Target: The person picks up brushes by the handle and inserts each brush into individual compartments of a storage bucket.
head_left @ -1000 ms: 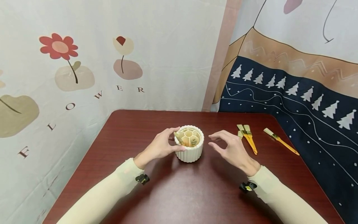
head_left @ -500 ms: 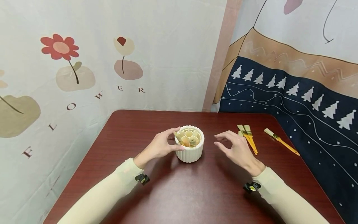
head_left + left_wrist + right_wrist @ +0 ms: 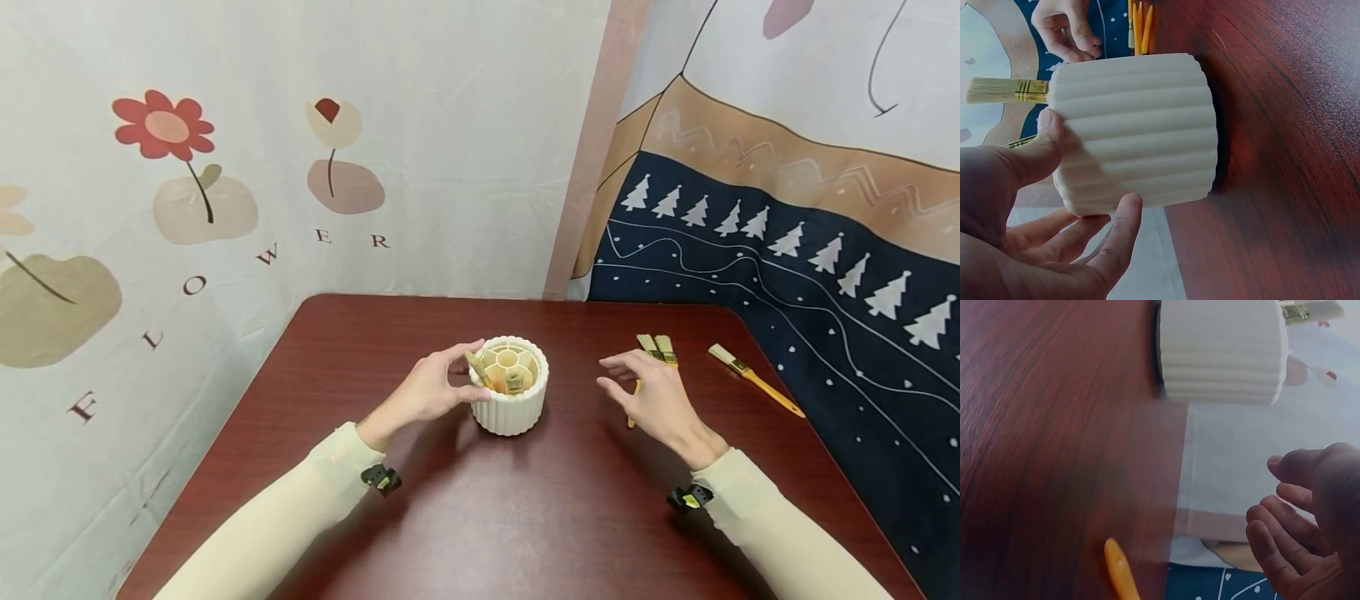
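A ribbed white brush holder (image 3: 509,410) with inner compartments stands on the table, and my left hand (image 3: 427,385) grips its left side, the thumb on the near rim. Two paintbrushes stand in it bristles up: one paintbrush (image 3: 515,382) toward the front, another (image 3: 480,368) by the left fingers. In the left wrist view, bristles (image 3: 997,90) stick out past the rim. To the right of the holder, my right hand (image 3: 660,404) hovers with relaxed, parted fingers and nothing in them. It partly covers several yellow-handled paintbrushes (image 3: 665,347) lying on the table.
Another yellow-handled paintbrush (image 3: 757,382) lies apart, near the right edge of the dark red table (image 3: 375,333). Behind the table hangs a pale cloth (image 3: 465,150) with flower prints. A navy cloth (image 3: 697,258) with tree prints hangs at the right.
My right hand has moved right, away from the holder and over the group of paintbrushes, hiding part of them. My left hand and the holder have stayed in place.
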`<action>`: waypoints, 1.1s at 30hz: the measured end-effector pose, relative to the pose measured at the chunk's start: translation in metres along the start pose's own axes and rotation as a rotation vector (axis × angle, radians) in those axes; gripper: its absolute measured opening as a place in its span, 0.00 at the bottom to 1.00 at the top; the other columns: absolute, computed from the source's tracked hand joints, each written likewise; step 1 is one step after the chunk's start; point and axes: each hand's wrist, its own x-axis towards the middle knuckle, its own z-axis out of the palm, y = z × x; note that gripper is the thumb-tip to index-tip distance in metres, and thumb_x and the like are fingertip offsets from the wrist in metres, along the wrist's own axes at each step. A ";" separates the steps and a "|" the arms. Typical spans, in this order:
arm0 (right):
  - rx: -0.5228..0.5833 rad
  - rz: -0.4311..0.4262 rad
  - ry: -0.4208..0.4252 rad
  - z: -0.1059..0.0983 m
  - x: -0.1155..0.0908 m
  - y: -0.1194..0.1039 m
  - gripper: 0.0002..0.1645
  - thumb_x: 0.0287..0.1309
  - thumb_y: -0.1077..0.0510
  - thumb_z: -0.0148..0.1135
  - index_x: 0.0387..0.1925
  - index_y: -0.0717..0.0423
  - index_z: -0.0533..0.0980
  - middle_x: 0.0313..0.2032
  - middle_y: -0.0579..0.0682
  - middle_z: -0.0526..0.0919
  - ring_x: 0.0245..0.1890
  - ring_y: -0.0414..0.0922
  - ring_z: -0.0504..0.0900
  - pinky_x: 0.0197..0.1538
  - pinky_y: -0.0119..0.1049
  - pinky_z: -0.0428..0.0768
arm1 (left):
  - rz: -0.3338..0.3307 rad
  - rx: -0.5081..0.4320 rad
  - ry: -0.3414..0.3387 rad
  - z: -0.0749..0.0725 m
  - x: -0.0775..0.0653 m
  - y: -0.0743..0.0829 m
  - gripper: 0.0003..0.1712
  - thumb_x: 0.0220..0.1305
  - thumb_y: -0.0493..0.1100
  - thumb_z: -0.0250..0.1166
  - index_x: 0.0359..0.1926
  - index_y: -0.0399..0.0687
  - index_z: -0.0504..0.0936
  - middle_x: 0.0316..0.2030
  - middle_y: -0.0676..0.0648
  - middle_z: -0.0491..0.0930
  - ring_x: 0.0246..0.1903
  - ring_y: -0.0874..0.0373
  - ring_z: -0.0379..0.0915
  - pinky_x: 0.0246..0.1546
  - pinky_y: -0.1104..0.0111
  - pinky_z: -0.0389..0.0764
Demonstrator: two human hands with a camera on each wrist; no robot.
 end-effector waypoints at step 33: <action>-0.146 0.360 -0.241 -0.011 -0.009 0.044 0.24 0.70 0.57 0.84 0.57 0.71 0.89 0.51 0.68 0.88 0.43 0.57 0.91 0.50 0.57 0.94 | 0.150 -0.292 -0.133 0.000 0.013 -0.041 0.45 0.80 0.48 0.78 0.90 0.47 0.70 0.89 0.47 0.70 0.83 0.46 0.78 0.78 0.58 0.84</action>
